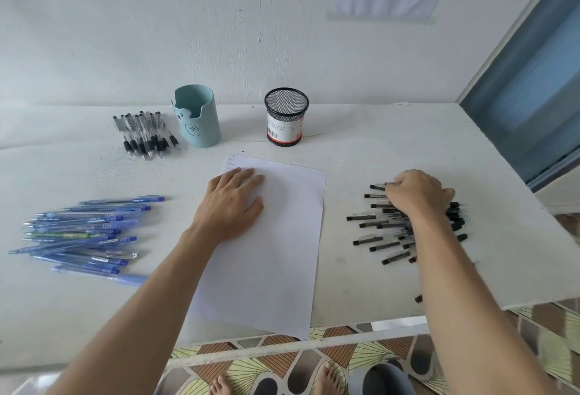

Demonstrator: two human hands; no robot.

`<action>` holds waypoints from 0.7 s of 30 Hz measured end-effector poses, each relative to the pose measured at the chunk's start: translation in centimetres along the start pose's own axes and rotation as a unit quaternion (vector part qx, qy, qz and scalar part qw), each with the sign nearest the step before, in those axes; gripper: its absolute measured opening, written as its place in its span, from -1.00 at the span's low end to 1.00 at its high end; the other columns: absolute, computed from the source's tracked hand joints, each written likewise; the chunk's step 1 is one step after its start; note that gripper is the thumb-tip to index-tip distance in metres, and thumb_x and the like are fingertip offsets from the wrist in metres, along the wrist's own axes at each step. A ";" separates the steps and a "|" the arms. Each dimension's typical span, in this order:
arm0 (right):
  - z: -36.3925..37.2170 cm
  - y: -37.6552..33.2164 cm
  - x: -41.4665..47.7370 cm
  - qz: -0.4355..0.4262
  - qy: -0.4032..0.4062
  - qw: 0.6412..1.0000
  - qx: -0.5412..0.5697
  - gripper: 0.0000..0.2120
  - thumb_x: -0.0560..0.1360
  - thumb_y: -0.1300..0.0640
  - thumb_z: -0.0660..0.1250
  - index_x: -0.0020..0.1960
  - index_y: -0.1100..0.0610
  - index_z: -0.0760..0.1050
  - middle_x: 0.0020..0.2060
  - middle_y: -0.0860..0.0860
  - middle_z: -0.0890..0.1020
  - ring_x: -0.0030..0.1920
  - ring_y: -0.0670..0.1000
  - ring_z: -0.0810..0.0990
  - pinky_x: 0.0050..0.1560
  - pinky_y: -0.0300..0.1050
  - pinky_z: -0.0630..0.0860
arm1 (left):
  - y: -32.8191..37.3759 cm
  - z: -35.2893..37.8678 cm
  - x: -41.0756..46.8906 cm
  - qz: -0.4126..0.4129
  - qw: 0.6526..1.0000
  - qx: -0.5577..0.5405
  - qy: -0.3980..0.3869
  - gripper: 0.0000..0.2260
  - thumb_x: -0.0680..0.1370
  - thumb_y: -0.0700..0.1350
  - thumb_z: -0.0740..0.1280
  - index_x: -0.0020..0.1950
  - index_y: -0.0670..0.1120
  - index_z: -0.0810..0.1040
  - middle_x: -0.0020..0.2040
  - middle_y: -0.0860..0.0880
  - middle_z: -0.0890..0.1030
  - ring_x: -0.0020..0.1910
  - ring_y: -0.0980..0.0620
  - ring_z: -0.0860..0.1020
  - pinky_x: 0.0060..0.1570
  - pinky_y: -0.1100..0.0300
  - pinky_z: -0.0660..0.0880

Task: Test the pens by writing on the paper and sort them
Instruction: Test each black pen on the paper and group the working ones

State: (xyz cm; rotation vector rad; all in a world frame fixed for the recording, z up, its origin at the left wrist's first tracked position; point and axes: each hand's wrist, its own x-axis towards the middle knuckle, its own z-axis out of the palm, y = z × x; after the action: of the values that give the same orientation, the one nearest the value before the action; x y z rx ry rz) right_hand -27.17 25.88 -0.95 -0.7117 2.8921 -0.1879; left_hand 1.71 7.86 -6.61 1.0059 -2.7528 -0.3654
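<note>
A white sheet of paper (282, 237) lies in the middle of the table, with a few small scribbles at its top left corner. My left hand (233, 203) rests flat on the sheet's upper left part, fingers straight. A pile of black-capped pens (376, 231) lies to the right of the paper. My right hand (417, 193) sits on top of that pile, knuckles up, its curled fingertips closing on a black pen (377, 187) at the pile's far edge. Much of the pile is hidden under the hand and forearm.
Several blue pens (84, 234) lie heaped at the left. Several black-grip clear pens (144, 134) lie at the back left beside a light blue cup (197, 121). A black mesh holder (285, 118) stands behind the paper. The table's front edge runs just below the sheet.
</note>
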 end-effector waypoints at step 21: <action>3.5 -14.0 -7.8 -0.224 -0.034 0.912 0.341 -0.84 0.45 0.08 0.50 -0.05 0.16 0.69 -0.14 0.05 0.74 -0.16 0.07 0.71 0.00 -0.06 0.61 | -0.5 -0.2 -0.3 -0.027 0.981 -0.153 0.111 -0.48 0.44 -0.16 0.11 0.38 -0.16 0.52 0.36 -0.15 0.51 0.37 -0.19 0.38 0.41 -0.06 0.29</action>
State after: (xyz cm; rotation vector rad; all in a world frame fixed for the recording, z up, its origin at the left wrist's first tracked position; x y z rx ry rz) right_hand -13.39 16.97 -1.18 -1.1594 2.2820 -1.1250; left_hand 2.28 7.63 -6.62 0.9758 -2.3820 -0.6229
